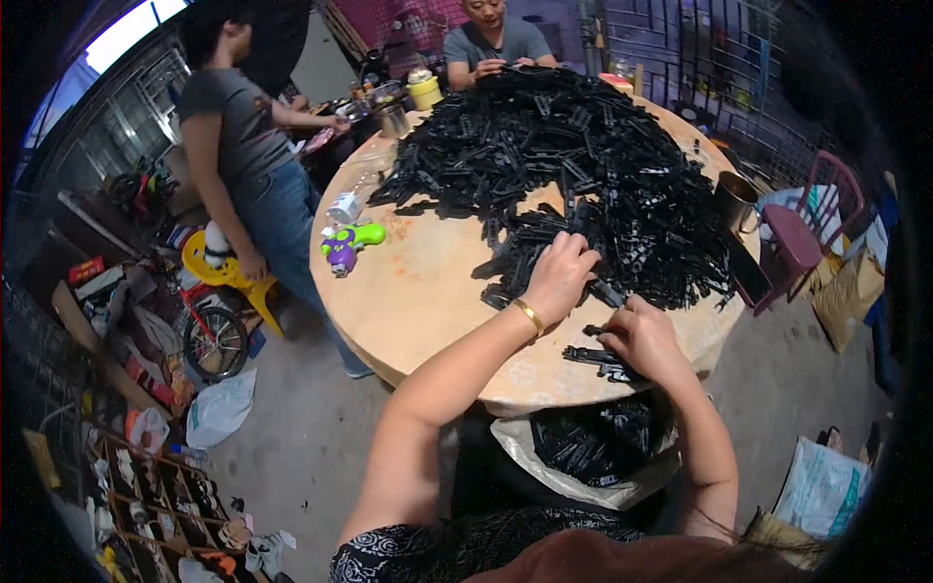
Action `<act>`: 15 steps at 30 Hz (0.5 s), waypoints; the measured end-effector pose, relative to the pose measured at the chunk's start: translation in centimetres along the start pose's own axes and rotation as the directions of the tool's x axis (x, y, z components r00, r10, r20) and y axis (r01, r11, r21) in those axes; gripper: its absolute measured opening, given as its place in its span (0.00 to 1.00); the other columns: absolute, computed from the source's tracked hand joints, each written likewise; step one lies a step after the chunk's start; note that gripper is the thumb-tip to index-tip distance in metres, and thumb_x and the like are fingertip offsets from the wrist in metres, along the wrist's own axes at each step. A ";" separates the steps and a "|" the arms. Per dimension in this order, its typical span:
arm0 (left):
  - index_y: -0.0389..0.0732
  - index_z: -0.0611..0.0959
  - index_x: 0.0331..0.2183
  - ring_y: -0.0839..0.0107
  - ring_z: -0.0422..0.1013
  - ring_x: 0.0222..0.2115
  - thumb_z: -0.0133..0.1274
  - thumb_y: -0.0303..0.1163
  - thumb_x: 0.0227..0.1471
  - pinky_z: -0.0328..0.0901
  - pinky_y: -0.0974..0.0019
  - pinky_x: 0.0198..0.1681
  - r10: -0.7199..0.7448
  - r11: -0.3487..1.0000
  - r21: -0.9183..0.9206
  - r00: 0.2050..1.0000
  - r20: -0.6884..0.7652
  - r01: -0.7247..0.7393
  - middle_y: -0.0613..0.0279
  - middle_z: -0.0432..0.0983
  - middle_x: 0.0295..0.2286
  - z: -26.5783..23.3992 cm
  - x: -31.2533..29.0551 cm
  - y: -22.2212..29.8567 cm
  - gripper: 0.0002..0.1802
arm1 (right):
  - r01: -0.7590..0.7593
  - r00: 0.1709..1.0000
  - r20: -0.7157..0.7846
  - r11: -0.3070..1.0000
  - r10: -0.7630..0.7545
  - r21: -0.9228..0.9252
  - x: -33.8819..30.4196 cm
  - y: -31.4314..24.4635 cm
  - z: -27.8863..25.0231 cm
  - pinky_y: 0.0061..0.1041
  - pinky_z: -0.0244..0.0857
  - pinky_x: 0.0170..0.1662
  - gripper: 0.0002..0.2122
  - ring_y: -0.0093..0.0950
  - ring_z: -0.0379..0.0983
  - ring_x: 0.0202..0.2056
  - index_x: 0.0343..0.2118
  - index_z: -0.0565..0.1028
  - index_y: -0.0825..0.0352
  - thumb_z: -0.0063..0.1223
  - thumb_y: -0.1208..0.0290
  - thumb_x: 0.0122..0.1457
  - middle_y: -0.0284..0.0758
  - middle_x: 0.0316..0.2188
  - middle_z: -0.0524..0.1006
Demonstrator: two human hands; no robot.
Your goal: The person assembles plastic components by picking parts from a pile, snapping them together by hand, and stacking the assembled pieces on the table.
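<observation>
A large heap of slim black plastic parts (pixel 544 136) covers most of the round table (pixel 418 311). My left hand (pixel 559 277), with a gold bracelet at the wrist, lies against the near side of the heap. Its fingers curl down among the parts, and whatever they grip is hidden. Close by on the right, my right hand (pixel 646 335) has thumb and fingers closed on a small black plastic part. A few loose black parts (pixel 598 361) lie at the table's near edge beside it. Below that edge, an open white sack (pixel 525 452) holds more black parts.
A green and purple toy gun (pixel 352 245) and a clear bottle (pixel 345 206) stand left on the table. On the right are a metal mug (pixel 736 194) and a dark phone-like slab (pixel 748 272). One person sits across; another stands at left. A maroon chair (pixel 802 233) is at right.
</observation>
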State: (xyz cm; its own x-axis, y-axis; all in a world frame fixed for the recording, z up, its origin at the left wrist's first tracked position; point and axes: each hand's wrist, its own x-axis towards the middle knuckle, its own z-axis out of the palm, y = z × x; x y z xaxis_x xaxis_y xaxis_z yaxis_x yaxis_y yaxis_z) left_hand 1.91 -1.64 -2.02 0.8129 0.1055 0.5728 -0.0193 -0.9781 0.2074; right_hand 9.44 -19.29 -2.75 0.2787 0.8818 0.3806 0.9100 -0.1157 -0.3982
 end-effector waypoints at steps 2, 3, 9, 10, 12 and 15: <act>0.36 0.77 0.34 0.62 0.65 0.34 0.54 0.25 0.41 0.63 0.66 0.37 0.029 0.996 -0.074 0.975 -0.222 -0.046 0.57 0.68 0.32 -0.1 0.2 0.0 0.13 | -0.045 0.990 -0.134 0.998 0.052 0.048 -0.5 0.8 0.2 0.31 0.64 0.28 0.09 0.36 0.70 0.25 0.29 0.74 0.69 0.57 0.71 0.45 0.39 0.21 0.71; 0.36 0.77 0.34 0.62 0.65 0.34 0.54 0.25 0.41 0.63 0.66 0.37 0.030 0.996 -0.072 0.974 -0.225 -0.047 0.57 0.68 0.32 0.0 0.2 -0.1 0.13 | -0.043 0.990 -0.136 0.998 0.049 0.046 -0.7 1.1 0.4 0.31 0.64 0.28 0.09 0.36 0.70 0.25 0.29 0.74 0.69 0.57 0.71 0.45 0.39 0.21 0.71; 0.37 0.71 0.44 0.83 0.67 0.24 0.42 0.30 0.55 0.64 0.79 0.27 -0.227 0.266 -0.809 0.849 0.477 0.525 0.68 0.73 0.27 -0.6 -0.6 1.7 0.15 | -0.080 0.897 -0.347 0.873 0.274 0.482 -0.8 1.6 -0.5 0.20 0.62 0.28 0.08 0.25 0.68 0.23 0.35 0.74 0.70 0.50 0.79 0.52 0.37 0.21 0.72; 0.37 0.70 0.45 0.83 0.68 0.24 0.42 0.32 0.56 0.64 0.79 0.26 -0.182 0.152 -0.827 0.838 0.515 0.542 0.67 0.73 0.28 -0.6 -0.6 2.3 0.16 | -0.025 0.900 -0.378 0.892 0.216 0.451 -0.7 1.6 -0.9 0.18 0.61 0.30 0.09 0.22 0.67 0.25 0.37 0.74 0.71 0.47 0.79 0.53 0.35 0.23 0.71; 0.37 0.70 0.46 0.82 0.68 0.25 0.42 0.33 0.56 0.65 0.79 0.27 -0.128 0.018 -0.807 0.802 0.583 0.590 0.67 0.72 0.29 -1.2 -0.5 3.1 0.16 | -0.002 0.888 -0.386 0.841 0.250 0.540 -0.6 1.6 -0.8 0.17 0.61 0.30 0.09 0.22 0.67 0.26 0.37 0.74 0.71 0.47 0.79 0.53 0.35 0.25 0.71; 0.37 0.70 0.46 0.79 0.69 0.26 0.40 0.35 0.57 0.66 0.77 0.27 -0.097 -0.177 -0.756 0.753 0.651 0.631 0.65 0.72 0.30 -0.8 -0.7 2.7 0.17 | 0.009 0.894 -0.315 0.691 0.319 0.723 -0.5 1.6 -0.5 0.15 0.61 0.28 0.09 0.18 0.66 0.26 0.37 0.75 0.72 0.46 0.78 0.54 0.32 0.29 0.71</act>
State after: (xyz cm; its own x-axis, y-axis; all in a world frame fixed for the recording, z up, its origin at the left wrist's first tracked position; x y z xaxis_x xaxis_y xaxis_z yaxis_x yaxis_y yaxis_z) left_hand 0.84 -4.20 -1.20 0.9928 0.0576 -0.1055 0.0764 0.3751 0.9238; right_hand 10.95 -20.20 -3.15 0.6360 0.6071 0.4764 0.4088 0.2586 -0.8752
